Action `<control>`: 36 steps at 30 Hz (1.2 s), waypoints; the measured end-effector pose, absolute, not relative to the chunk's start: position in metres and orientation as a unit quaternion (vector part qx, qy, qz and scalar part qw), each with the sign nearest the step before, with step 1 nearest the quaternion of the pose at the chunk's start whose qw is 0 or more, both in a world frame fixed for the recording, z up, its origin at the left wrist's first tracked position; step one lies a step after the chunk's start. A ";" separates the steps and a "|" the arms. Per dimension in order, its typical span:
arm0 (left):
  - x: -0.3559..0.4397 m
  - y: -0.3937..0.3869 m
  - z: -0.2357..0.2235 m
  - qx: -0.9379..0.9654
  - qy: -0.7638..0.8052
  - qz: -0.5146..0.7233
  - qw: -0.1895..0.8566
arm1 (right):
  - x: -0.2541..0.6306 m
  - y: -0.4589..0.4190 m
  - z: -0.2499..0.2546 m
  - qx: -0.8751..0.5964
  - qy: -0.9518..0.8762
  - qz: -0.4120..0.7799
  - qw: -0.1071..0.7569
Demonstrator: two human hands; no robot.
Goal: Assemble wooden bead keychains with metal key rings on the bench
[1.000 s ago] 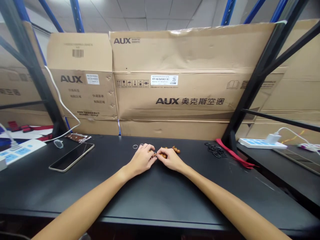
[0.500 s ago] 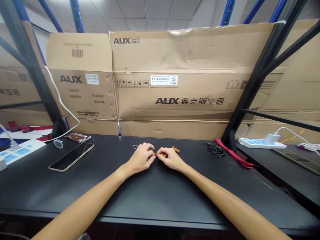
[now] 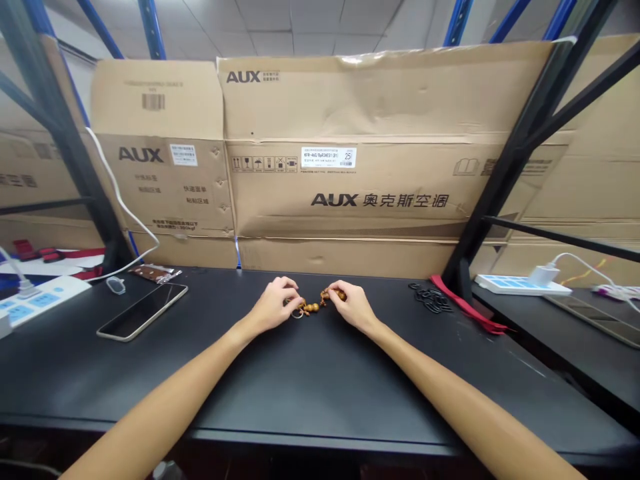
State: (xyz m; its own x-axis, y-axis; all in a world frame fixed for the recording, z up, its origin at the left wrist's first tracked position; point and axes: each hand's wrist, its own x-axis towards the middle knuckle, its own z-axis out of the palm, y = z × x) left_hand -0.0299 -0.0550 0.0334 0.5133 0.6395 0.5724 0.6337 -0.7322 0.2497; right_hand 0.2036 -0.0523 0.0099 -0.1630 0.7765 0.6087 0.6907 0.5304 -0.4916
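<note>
A brown wooden bead keychain, with gourd-like beads on a knotted cord, stretches between my hands over the black table. My left hand is closed at its left end, thumb and fingers pinched. Below those fingertips shows a thin metal ring. At the other end, my right hand pinches the beads between thumb and forefinger, and its palm hides part of them. How the ring joins the cord is too small to tell.
A phone lies on the left, near a white power strip and a flat brown packet. To the right are a heap of black rings and a red strap. Cardboard boxes wall off the back.
My hands have moved apart, with the beads now stretched between them. The metal ring, earlier beyond my left hand, now shows under its fingertips.
</note>
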 end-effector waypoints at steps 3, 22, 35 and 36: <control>-0.049 -0.035 0.028 0.838 0.439 0.325 -0.011 | 0.212 -0.046 0.006 -0.529 -0.759 -0.051 0.375; -0.046 -0.041 0.025 0.834 0.503 0.222 -0.047 | 0.217 -0.042 -0.006 -0.570 -0.746 -0.157 0.307; -0.038 -0.053 0.029 0.883 0.385 0.268 -0.017 | 0.183 -0.071 0.005 -0.408 -0.854 -0.075 0.314; -0.035 -0.056 0.030 0.892 0.367 0.264 -0.008 | 0.183 -0.071 0.003 -0.411 -0.854 -0.074 0.311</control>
State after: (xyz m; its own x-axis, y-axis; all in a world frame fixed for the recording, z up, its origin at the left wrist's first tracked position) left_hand -0.0351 -0.0563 0.0300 0.5921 0.6498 0.4766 0.6585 -0.7311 0.1786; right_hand 0.1831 -0.0706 0.0035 -0.4694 0.6554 0.5917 0.7476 0.6515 -0.1286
